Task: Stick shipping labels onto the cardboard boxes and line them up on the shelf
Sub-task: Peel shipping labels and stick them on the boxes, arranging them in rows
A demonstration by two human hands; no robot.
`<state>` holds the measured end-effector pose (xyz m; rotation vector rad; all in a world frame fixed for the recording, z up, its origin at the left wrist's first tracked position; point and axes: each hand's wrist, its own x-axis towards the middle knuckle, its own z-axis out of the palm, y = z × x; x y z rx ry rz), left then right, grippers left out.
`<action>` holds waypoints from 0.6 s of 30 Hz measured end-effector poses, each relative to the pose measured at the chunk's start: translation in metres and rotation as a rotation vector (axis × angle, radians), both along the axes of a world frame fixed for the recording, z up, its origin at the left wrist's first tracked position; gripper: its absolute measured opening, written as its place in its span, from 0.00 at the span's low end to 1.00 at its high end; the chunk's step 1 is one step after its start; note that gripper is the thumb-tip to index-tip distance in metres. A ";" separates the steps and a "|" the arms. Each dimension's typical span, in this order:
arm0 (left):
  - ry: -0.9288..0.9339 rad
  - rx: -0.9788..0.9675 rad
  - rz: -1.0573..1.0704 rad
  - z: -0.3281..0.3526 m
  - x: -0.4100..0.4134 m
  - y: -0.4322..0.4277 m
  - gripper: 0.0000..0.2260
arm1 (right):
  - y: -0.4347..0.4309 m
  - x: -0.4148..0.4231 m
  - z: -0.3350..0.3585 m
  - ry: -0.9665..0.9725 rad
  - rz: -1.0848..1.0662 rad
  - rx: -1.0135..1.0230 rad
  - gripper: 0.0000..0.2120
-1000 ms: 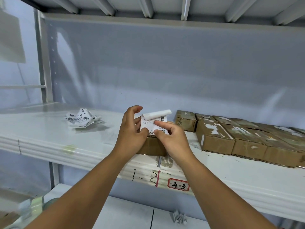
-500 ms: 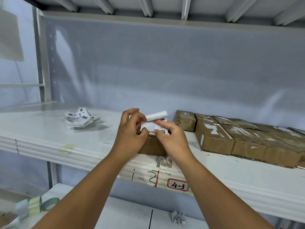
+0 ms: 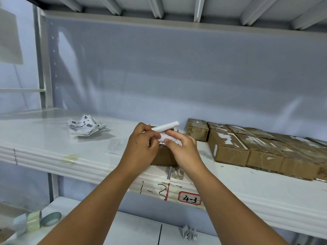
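Two hands work one shipping label (image 3: 166, 137) on a cardboard box (image 3: 163, 156) at the shelf's (image 3: 44, 144) front edge.
The hands hide most of the box, and only its front face shows. The left hand (image 3: 141, 144) pinches the label's rolled-up far end. The right hand (image 3: 184, 150) presses its thumb and straight forefinger on the printed part, which is too small to read. One small box (image 3: 197, 129) stands behind. The packed boxes (image 3: 229, 147) beside it run off the right edge, so they cannot be counted. One crumpled paper heap (image 3: 85, 126) lies to the left.

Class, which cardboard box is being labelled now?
The box beneath the left hand and right hand, at the shelf front; the other boxes lie untouched, rightward.
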<state>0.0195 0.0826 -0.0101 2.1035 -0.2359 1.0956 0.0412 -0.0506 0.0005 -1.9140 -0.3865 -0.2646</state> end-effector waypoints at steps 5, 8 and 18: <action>0.007 0.022 -0.016 -0.002 0.001 0.000 0.11 | 0.000 0.000 0.002 0.112 0.091 0.097 0.16; 0.009 0.080 -0.030 -0.004 0.001 -0.001 0.13 | -0.001 0.001 0.002 0.140 0.101 0.116 0.18; 0.028 0.257 -0.023 -0.001 0.002 0.000 0.20 | 0.000 0.002 0.003 0.225 0.149 0.158 0.20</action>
